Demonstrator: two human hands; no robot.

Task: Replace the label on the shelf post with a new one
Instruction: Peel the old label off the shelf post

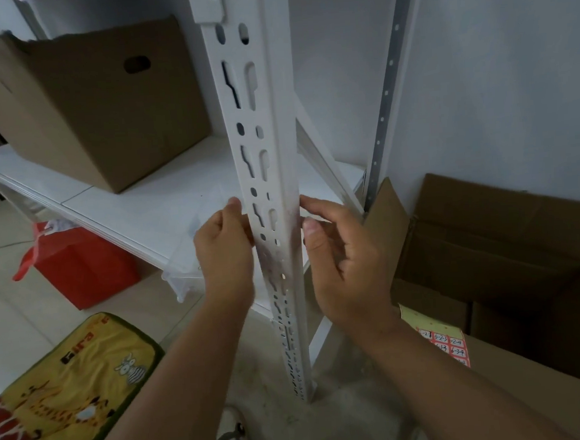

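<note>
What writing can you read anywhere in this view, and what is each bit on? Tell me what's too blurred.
"6-2-3", "6-2-4", "6-3-4": handwritten on red stickers of the label sheet lying on the cardboard box at right; the other stickers are cut off or blurred.
Red lettering on the yellow animal-print cushion: too blurred to read.
Shelf post between the hands: no readable label or text.

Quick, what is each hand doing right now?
Left hand: fingers curled at the shelf post's left edge; holding anything cannot be told.
Right hand: relaxed, fingertips touching the post's right edge.
</note>
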